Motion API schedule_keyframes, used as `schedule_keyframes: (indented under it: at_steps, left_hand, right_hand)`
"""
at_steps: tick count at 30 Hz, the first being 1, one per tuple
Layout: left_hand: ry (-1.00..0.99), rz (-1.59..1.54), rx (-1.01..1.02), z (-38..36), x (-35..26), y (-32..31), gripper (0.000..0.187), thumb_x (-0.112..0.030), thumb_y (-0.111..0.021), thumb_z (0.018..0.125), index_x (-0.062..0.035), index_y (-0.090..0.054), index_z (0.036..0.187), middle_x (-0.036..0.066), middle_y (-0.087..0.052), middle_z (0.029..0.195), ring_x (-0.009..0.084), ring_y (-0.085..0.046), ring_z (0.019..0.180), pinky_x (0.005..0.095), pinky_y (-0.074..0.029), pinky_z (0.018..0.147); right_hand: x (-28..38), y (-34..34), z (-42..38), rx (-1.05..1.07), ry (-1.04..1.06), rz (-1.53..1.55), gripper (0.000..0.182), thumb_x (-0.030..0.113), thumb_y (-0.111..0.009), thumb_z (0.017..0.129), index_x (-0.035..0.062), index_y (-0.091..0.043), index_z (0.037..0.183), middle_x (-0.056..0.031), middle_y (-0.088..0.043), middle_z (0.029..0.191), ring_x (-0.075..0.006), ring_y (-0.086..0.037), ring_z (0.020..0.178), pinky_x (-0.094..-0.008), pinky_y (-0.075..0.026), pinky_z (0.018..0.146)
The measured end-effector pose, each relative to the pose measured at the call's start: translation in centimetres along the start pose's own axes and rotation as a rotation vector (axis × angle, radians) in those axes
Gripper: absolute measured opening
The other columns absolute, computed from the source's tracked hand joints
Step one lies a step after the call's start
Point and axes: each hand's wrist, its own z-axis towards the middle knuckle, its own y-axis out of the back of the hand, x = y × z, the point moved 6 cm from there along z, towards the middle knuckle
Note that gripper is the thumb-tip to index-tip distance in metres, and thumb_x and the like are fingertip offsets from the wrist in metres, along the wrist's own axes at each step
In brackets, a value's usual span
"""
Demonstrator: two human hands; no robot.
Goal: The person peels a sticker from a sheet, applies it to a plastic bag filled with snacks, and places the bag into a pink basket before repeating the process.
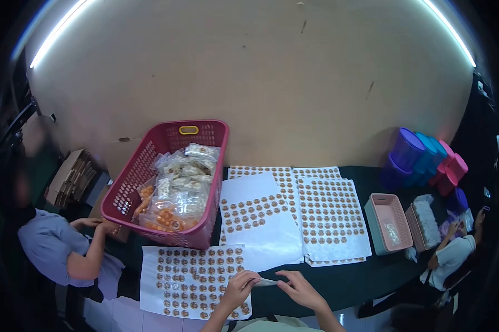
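My left hand [241,288] is closed, pinching a small flat whitish packet [266,282] by its left end. Nearer the packet's right end, my right hand [297,289] has thumb and forefinger apart, with the fingertips right at its edge. Exactly what the packet is cannot be made out. Below and left of my left hand lies a white sheet of round brown stickers [199,283], partly covered by that hand. Another sticker sheet [260,221], with several stickers gone from its lower part, lies beyond my hands.
A maroon basket [219,182] holds clear bags of pale and orange pieces. More sticker sheets [332,216] lie to its right, then a pink plastic basket [390,207] and stacked purple bins [407,146]. People work at left [67,249] and right [454,257].
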Motion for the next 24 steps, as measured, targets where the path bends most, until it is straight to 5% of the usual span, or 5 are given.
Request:
schedule_keyframes:
  at_steps: [4,13,19,21,24]
  left_hand:
    - [-0.002,0.055,0.092,0.0,-0.3,0.4,0.013,-0.011,-0.054,0.082,0.0009,-0.058,0.082,0.013,-0.058,0.079,0.0272,-0.056,0.072,0.0329,-0.044,0.065]
    - [-0.082,0.216,-0.029,0.0,-2.3,4.9,0.003,-0.003,-0.055,0.077,-0.0006,-0.057,0.079,0.011,-0.057,0.072,0.0262,-0.056,0.066,0.0322,-0.044,0.06]
    - [0.006,-0.039,-0.796,-1.2,-2.6,15.4,0.02,-0.019,-0.044,0.089,-0.0052,-0.047,0.073,0.0,-0.044,0.065,0.0092,-0.043,0.059,0.0219,-0.035,0.053]
    - [0.087,-0.282,-1.011,-2.2,-2.7,18.5,0.028,-0.024,-0.037,0.094,-0.0077,-0.044,0.072,-0.006,-0.039,0.064,0.0013,-0.036,0.058,0.0168,-0.03,0.05]
    - [-0.075,-0.297,-0.902,-2.1,-3.5,18.1,0.028,-0.024,-0.037,0.094,-0.0082,-0.042,0.071,-0.005,-0.037,0.061,0.0024,-0.034,0.055,0.0187,-0.029,0.05]
  right_hand:
    - [4.7,-0.3,-0.3,-0.068,0.412,-0.302,0.038,0.03,-0.064,0.076,0.0037,-0.056,0.102,-0.0113,-0.055,0.089,-0.0216,-0.055,0.076,-0.0295,-0.044,0.069]
    - [8.5,-4.8,1.6,-0.027,0.464,-0.095,0.012,0.01,-0.058,0.078,-0.0025,-0.057,0.079,-0.0112,-0.054,0.066,-0.021,-0.052,0.055,-0.029,-0.041,0.051]
    - [8.7,-6.3,1.2,0.101,0.551,-0.275,0.013,0.012,-0.061,0.075,-0.0002,-0.056,0.074,-0.0093,-0.055,0.064,-0.0212,-0.056,0.058,-0.0287,-0.044,0.055]
    - [5.2,-6.6,1.5,0.16,0.361,-0.166,0.013,0.011,-0.06,0.076,-0.0008,-0.057,0.075,-0.0078,-0.058,0.066,-0.0152,-0.057,0.06,-0.0248,-0.045,0.058]
    - [1.9,-6.4,2.3,0.219,0.085,0.169,0.013,0.011,-0.056,0.082,-0.0006,-0.058,0.088,-0.0063,-0.062,0.08,-0.0105,-0.057,0.072,-0.0228,-0.046,0.066]
